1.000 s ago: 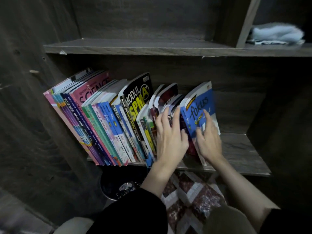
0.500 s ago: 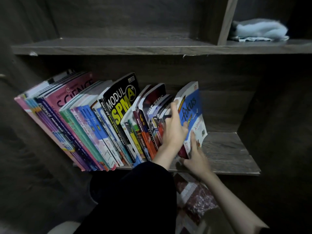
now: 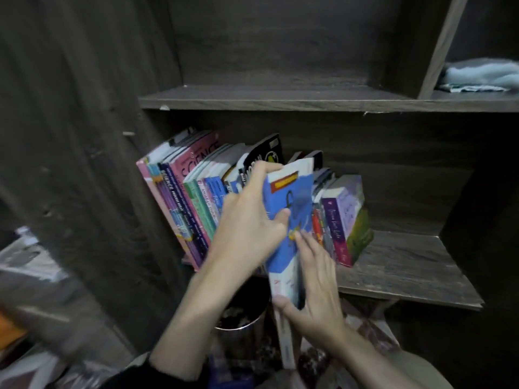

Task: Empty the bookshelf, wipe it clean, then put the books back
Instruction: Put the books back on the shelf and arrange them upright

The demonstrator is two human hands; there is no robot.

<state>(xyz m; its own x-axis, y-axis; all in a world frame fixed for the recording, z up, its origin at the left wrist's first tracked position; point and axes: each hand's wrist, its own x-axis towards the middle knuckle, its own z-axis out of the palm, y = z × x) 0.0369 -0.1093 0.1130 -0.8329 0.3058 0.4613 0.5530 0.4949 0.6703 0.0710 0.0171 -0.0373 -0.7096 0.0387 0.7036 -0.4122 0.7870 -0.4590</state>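
Emptying the shelf (image 3: 393,265), the left hand (image 3: 247,220) and right hand (image 3: 314,279) are gripping the blue book (image 3: 292,197), fingers curled round it; lifting it clear probably comes next.

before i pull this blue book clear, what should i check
1. Grip on blue book: ok, left hand grips its top, right hand holds its lower end.
2. Blue book clear of shelf: ok, lower end hangs past the front edge.
3. Purple book steady: cannot tell, it leans left and the gap beside it is hidden.
4. Space below: not ok, metal bin stands below the shelf, close to the book's lower end.
5. Cloth ready: ok, lies on the upper shelf.
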